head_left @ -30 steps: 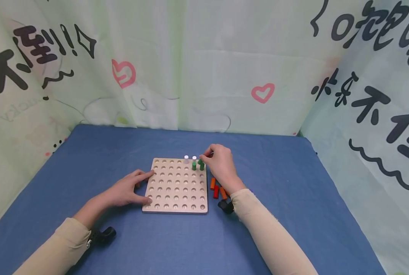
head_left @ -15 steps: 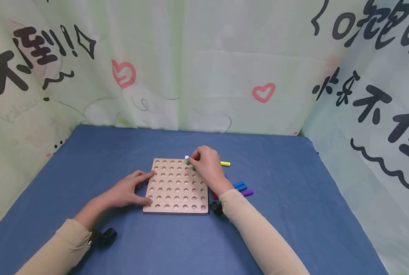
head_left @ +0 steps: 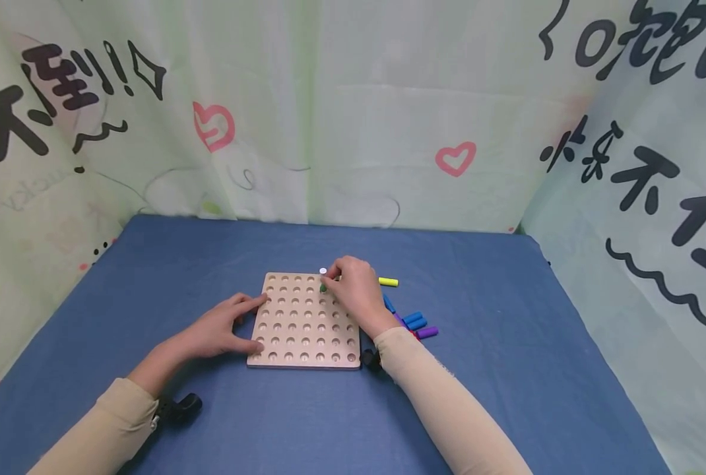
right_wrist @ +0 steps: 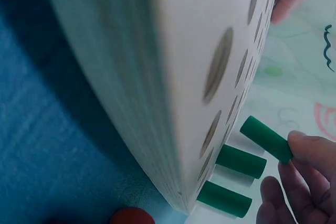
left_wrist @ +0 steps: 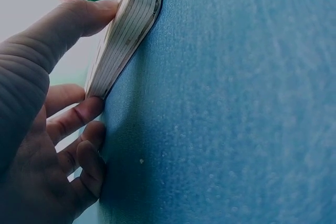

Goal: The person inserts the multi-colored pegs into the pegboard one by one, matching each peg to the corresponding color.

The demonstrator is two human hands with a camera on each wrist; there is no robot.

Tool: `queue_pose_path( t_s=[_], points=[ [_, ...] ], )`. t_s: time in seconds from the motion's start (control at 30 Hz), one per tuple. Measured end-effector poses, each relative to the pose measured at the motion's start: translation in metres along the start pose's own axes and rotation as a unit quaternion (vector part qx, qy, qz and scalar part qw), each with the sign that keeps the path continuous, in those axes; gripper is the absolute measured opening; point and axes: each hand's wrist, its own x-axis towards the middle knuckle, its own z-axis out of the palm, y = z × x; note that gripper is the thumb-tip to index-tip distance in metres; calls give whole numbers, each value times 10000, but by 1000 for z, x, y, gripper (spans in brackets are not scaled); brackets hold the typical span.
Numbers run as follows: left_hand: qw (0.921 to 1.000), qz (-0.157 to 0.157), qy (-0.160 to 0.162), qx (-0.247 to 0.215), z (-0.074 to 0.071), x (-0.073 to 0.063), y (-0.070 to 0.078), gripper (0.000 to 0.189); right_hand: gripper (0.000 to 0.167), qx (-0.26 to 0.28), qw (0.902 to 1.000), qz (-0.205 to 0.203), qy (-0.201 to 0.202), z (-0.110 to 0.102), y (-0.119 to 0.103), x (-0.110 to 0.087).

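A square wooden pegboard (head_left: 299, 335) with rows of round holes lies on the blue cloth. My left hand (head_left: 225, 324) is spread along its left edge. The left thumb (left_wrist: 86, 17) rests on the board's top edge, and other fingers touch its side. Over the far right part of the board, my right hand (head_left: 357, 290) pinches a green peg (right_wrist: 265, 137) between thumb and fingers. That peg tilts, its lower end close to the board. Two green pegs (right_wrist: 240, 162) stand in the board beside it. A white peg (head_left: 323, 271) stands in the far row; the right hand hides other pegs.
Right of the board lie a yellow peg (head_left: 388, 282), several blue pegs (head_left: 414, 320) and a purple peg (head_left: 427, 332), partly behind the right wrist. A red peg's round end (right_wrist: 132, 216) shows low in the right wrist view. A printed curtain (head_left: 353, 132) closes off the back.
My right hand has moved left with the green peg, then slightly nearer along the board. The yellow, blue and purple pegs have come out from behind it. My left hand has stayed put.
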Motion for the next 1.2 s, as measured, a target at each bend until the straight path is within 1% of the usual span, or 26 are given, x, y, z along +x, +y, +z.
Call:
queue_pose_path(
  t_s=[0.23, 0.63, 0.97, 1.07, 1.2],
  points=[
    [10000, -15, -16, 4, 1, 0, 0, 98, 13, -10, 9998, -81, -196, 0, 2, -2],
    [10000, -19, -6, 29, 2, -1, 1, 97, 17, -443, 9984, -310, -151, 1, 6, 2],
    [10000, -59, 3, 55, 2, -1, 1, 97, 14, -619, 9970, -403, -214, 1, 5, 4],
    [9999, -87, -13, 59, 2, -1, 1, 98, 14, -644, 9965, -416, -342, 0, 4, 4],
    [9999, -108, -11, 59, 1, -1, 1, 98, 12, -576, 9951, -444, -675, -1, 3, 4]
  ],
)
